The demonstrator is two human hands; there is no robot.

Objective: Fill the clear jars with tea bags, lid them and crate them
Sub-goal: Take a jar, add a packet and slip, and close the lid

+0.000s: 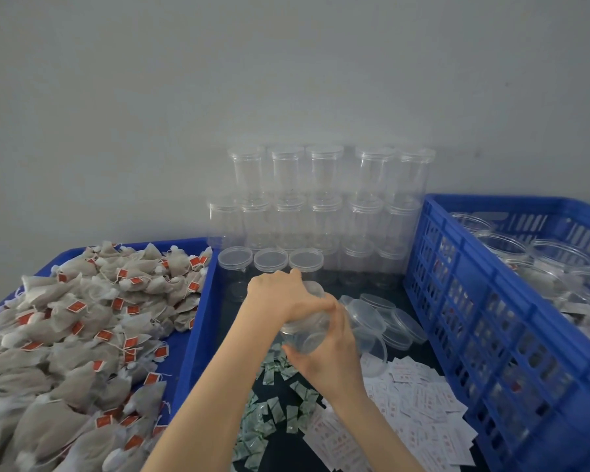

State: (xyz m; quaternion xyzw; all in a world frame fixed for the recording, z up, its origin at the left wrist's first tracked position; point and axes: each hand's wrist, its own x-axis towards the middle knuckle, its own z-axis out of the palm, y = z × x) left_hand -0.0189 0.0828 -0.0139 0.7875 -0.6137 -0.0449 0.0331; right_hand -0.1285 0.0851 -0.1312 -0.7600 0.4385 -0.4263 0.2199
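Note:
Both hands hold one empty clear jar (308,335), tilted over the dark table. My left hand (280,296) grips its lid end from above. My right hand (327,359) curls round the jar's body from below. Grey tea bags with red tags (82,335) fill a blue tray (198,321) on the left. A blue crate (491,335) on the right holds filled, lidded jars (539,270). Stacked empty lidded jars (321,206) stand against the wall, with three more (269,262) in front.
Loose clear lids (389,318) lie just right of my hands. Small green-white sachets (273,413) and white-red packets (416,413) are scattered on the table in front. A grey wall is behind.

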